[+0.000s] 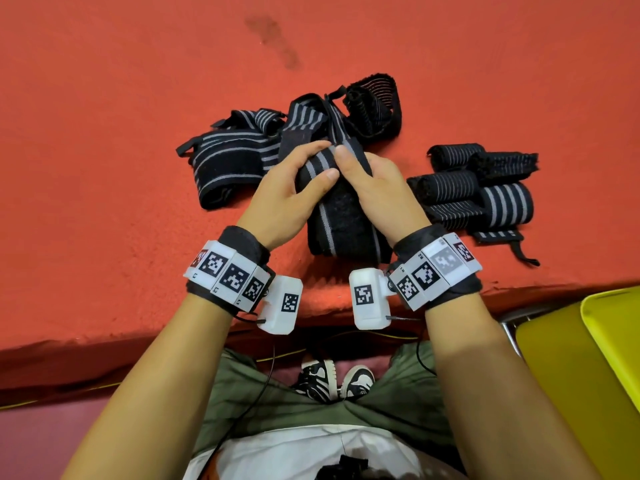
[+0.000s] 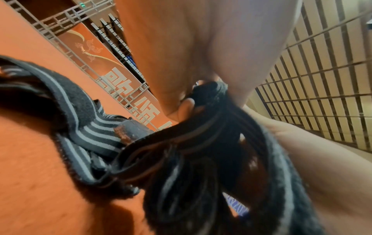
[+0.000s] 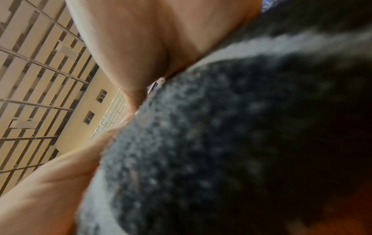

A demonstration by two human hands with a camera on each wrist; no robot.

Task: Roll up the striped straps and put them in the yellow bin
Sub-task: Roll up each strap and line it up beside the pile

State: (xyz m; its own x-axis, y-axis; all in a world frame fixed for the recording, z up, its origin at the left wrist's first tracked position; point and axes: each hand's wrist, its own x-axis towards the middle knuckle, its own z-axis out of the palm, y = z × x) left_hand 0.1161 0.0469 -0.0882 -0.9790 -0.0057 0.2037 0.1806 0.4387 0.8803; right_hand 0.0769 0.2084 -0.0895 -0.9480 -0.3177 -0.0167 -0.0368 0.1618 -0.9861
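Red table (image 1: 104,168), largest item, bearing all straps. Yellow bin (image 1: 588,341) at lower right, beside table edge, cut off by frame border; interior not visible. Heap of loose striped straps (image 1: 235,157) beyond the hands, tangled, count unclear. Rolled straps (image 1: 478,188) in a cluster right of the hands, on the table, not in the bin. Held strap (image 1: 343,216) draped toward the body, upper end hidden under fingers; right wrist view mostly blocked by blurred strap fabric (image 3: 231,135). Left hand (image 1: 287,195) and right hand (image 1: 377,188) side by side, thumbs on top, fingers curled, both gripping held strap.
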